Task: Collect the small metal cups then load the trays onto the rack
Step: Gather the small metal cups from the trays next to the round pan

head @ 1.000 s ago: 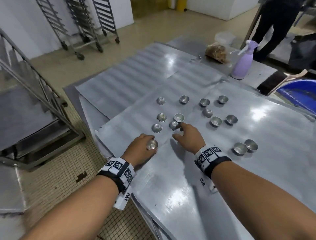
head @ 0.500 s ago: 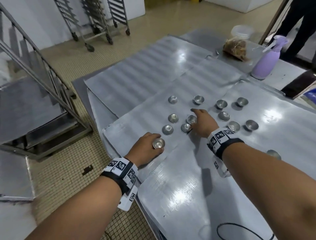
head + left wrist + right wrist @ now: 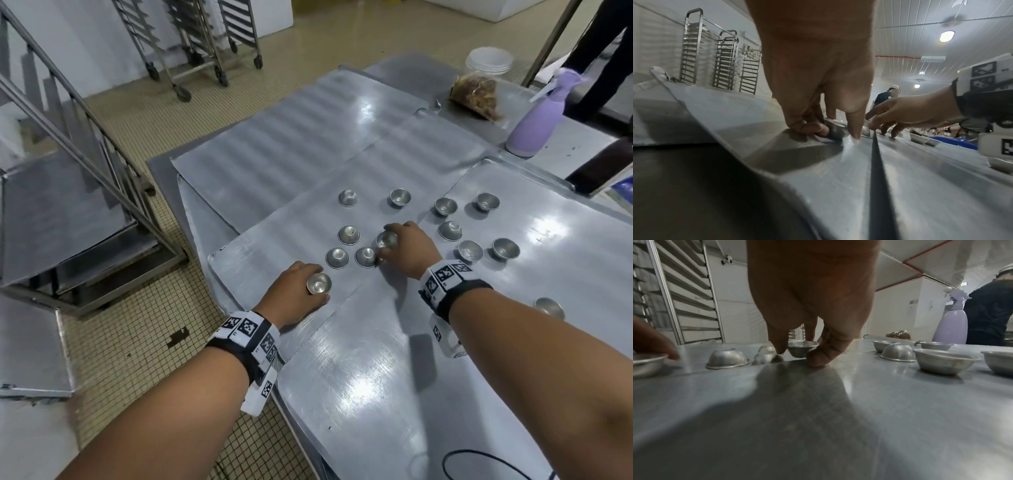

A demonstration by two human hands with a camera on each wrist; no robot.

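Note:
Several small metal cups lie scattered on flat metal trays, some upright, some upside down. My left hand rests near the tray's left edge and holds a cup between thumb and fingers; the left wrist view shows the same cup pressed on the tray. My right hand pinches an upright cup in the middle of the group; that pinched cup sits between my fingertips in the right wrist view. An upside-down cup lies just beside it.
A tray rack stands on the floor at left, more wheeled racks at the back. A purple spray bottle, a bag of food and stacked white bowls sit at the table's far end. A person stands at far right.
My right hand has reached forward from the nearer cup to the upright cup behind it and now pinches it. The left hand has stayed put with its cup.

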